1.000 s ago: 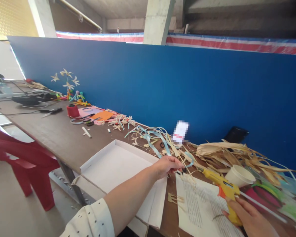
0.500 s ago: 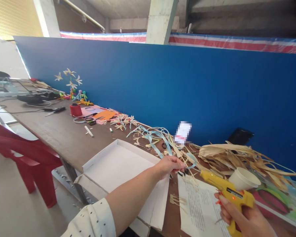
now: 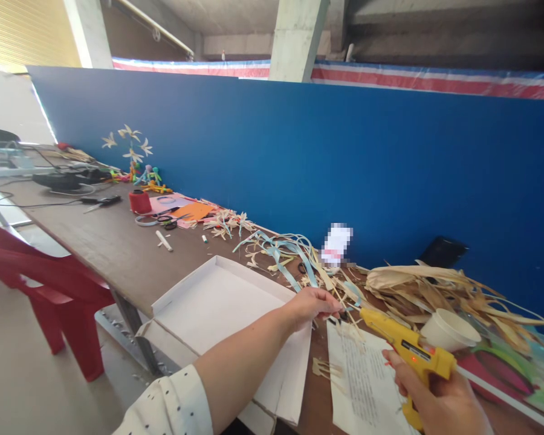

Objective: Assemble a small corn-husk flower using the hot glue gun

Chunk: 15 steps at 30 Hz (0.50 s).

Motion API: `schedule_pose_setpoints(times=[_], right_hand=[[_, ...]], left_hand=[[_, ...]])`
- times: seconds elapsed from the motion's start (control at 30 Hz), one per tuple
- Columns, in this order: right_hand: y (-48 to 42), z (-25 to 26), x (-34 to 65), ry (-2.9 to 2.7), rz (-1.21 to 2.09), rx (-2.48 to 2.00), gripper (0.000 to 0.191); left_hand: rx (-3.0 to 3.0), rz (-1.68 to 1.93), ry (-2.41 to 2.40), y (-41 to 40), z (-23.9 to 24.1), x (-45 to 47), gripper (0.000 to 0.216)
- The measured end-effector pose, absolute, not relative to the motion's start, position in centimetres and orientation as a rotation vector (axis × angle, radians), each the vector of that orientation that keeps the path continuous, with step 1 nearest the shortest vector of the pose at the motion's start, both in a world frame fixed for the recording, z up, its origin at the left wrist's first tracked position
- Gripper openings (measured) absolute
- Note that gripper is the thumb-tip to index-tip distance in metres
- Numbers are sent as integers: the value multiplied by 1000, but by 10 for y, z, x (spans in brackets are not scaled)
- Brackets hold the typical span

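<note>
My left hand is closed in a pinch on the end of a light-blue strip, over a heap of pale and blue strips. My right hand grips a yellow glue gun by its handle, fingers wrapped around the trigger side. The gun's nozzle points left and sits close to my left fingertips; whether it touches the strip is hard to make out. A small orange light glows on its side. Below the nozzle lies a printed sheet of paper, with pale cut husk pieces on its left edge.
A white box lid lies under my left forearm. Dried husks, a paper cup and a phone stand along the right and back. Scissors, a red thread spool and husk flowers are farther left.
The glue gun in my right hand has shifted left, its nozzle now nearer my left fingertips. My left hand has barely moved, while the blue strip's curve beside it looks different.
</note>
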State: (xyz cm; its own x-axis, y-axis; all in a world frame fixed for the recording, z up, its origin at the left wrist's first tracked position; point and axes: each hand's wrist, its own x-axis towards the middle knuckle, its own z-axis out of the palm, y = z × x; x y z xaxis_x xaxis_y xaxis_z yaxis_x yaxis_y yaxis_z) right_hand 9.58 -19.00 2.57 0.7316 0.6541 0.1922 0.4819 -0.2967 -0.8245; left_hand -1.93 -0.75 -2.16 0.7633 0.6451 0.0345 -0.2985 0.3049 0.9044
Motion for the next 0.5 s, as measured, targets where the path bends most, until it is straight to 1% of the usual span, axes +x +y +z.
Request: schedule_pose_setpoints(times=[0.13, 0.33, 0.43, 0.5], right_hand=[[-188, 30, 91, -876, 114, -1986, 46], [-186, 31, 89, -833, 82, -2017, 47], [-185, 30, 89, -888, 19, -1953, 42], [-184, 29, 89, -930, -4, -1943, 36]], left_hand=[[1094, 635, 365, -8, -22, -20, 37], [1107, 623, 365, -7, -22, -19, 34], [1114, 618, 373, -7, -21, -19, 33], [1116, 608, 379, -7, -21, -20, 33]])
